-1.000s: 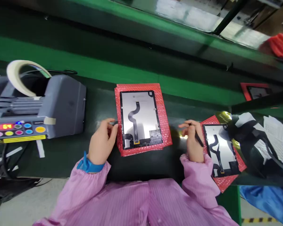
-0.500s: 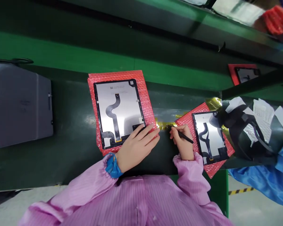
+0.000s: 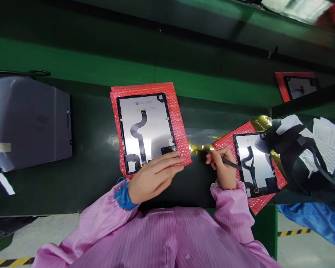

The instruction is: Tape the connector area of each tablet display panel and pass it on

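Observation:
In the head view, a tablet screen panel [image 3: 158, 128] lies back side up on a red bubble-wrap sheet [image 3: 181, 130], with a dark flex cable [image 3: 141, 137] curving down its middle. My left hand [image 3: 153, 178], a blue band at its wrist, lies over the panel's lower edge, fingers stretched out and holding nothing. Dark tweezers [image 3: 231, 163] are pinched in my right hand [image 3: 225, 171]. Their tips point left, at the strips of yellow film tape [image 3: 197, 148] on the bench. Beside that hand a second tablet screen panel [image 3: 258, 160] rests on another red bubble-wrap sheet [image 3: 255, 204].
A grey box-like case [image 3: 41, 126] stands at the left. To the right lie a black strap-like thing [image 3: 292, 163] and several white paper pieces [image 3: 324, 137]. Another panel [image 3: 300, 86] sits farther back. A person's blue sleeve [image 3: 315, 219] shows at the lower right.
My left hand has drawn slightly down and left, its fingers closer together. My right hand keeps the tweezers, now held flatter. The whole view has shifted a little.

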Available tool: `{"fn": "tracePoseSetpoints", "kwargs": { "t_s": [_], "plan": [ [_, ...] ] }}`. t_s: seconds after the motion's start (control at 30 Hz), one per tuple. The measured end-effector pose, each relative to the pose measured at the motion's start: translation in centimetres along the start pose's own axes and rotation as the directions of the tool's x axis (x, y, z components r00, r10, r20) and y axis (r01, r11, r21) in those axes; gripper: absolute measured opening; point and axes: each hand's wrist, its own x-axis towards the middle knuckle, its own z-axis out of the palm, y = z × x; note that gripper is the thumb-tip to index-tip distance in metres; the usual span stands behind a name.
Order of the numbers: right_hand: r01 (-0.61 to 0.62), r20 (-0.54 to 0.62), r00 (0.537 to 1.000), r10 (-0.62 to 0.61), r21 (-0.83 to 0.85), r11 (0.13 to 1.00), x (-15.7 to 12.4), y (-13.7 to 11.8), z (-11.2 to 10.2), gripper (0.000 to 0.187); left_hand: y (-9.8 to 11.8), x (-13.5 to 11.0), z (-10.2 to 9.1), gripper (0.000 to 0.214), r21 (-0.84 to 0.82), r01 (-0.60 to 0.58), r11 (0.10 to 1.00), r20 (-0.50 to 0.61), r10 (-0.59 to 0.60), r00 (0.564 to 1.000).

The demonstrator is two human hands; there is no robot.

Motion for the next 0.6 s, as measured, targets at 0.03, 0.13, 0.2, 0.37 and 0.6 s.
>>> {"fn": "tracePoseSetpoints", "kwargs": {
  "t_s": [0.03, 0.13, 0.2, 0.37, 0.6],
  "plan": [
    [0.017, -0.002, 1.000, -0.017, 0.022, 1.000, -0.3, -0.2, 0.2, 0.037, 0.0, -0.8, -1.0, 0.041, 0.004, 0.023, 1.000, -0.061, -0.022, 0.998],
    [0.048, 0.027, 0.998, -0.050, 0.064, 0.997, -1.5, -1.0, 1.2, 0.034, -0.1, -3.8, -3.7, 0.032, 0.032, 0.199, 0.979, -0.251, -0.185, 0.950],
    [0.052, 0.075, 0.995, -0.059, 0.091, 0.995, -2.4, -1.6, 2.1, 0.030, -0.2, -6.2, -5.0, 0.019, -0.054, 0.359, 0.932, -0.413, -0.348, 0.841],
    [0.068, 0.137, 0.987, -0.087, 0.140, 0.988, -3.5, -2.7, 4.3, 0.027, -0.6, -12.0, -7.9, 0.065, -0.704, 0.361, 0.612, -0.463, -0.780, 0.421],
    [0.059, 0.216, 0.972, -0.090, 0.148, 0.987, -3.7, -4.0, 6.2, 0.029, -2.3, -17.4, -11.7, 0.069, -0.775, 0.315, 0.548, -0.529, -0.835, 0.149]
  ]
}}
